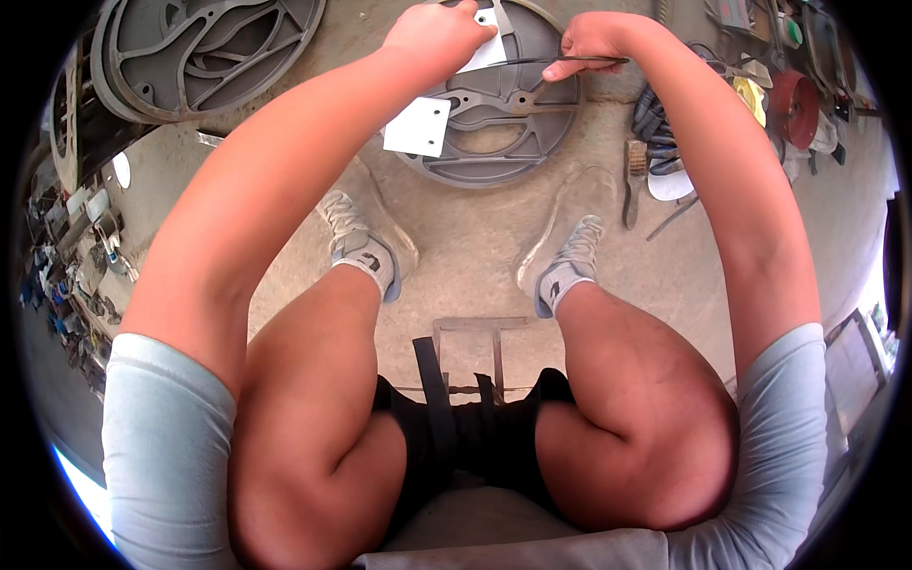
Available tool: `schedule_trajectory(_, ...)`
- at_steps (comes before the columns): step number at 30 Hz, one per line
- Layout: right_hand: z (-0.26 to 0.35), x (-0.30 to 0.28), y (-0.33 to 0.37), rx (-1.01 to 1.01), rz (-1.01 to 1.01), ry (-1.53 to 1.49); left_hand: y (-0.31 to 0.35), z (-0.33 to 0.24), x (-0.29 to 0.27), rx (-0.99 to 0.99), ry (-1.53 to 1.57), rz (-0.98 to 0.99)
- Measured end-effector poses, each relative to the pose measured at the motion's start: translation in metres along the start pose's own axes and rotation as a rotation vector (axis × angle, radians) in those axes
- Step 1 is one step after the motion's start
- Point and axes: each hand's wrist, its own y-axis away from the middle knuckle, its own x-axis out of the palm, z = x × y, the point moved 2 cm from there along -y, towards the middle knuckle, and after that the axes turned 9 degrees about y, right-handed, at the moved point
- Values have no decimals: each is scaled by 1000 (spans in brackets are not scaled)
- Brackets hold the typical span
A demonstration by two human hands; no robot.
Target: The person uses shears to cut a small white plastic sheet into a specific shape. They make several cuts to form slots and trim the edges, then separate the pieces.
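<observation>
A round grey cast-metal wheel (560, 104) with curved ribs lies flat on the floor in front of my feet. Over its far left part, my left hand (442, 38) has its fingers closed at a white card (484, 52) with a small hole. My right hand (594, 46) pinches a thin black cord (541, 61), which stretches across above the wheel toward the card by my left hand. A second white card (414, 128), with dark holes along one side, rests at the wheel's near left rim. My left fingertips are partly hidden.
More ribbed cast wheels (204, 57) are stacked at the far left. To the right lie a wooden-handled brush (633, 180), dark gloves (655, 128) and a red round part (794, 109). Scattered clutter (81, 256) lines the left side. My shoes (570, 256) flank the near floor.
</observation>
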Motion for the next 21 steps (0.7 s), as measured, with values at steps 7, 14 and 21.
schedule_trajectory(7, -2, 0, 0, -9, -5, -50, -2, -4, -6, -35, -7, 42)
schedule_trajectory(14, 1, -2, -9, -49, 65, 137, -4, -9, -24, -49, 28, 123)
schedule_trajectory(21, 15, -7, 6, 42, -25, -92, -5, -6, -3, -67, -24, 61)
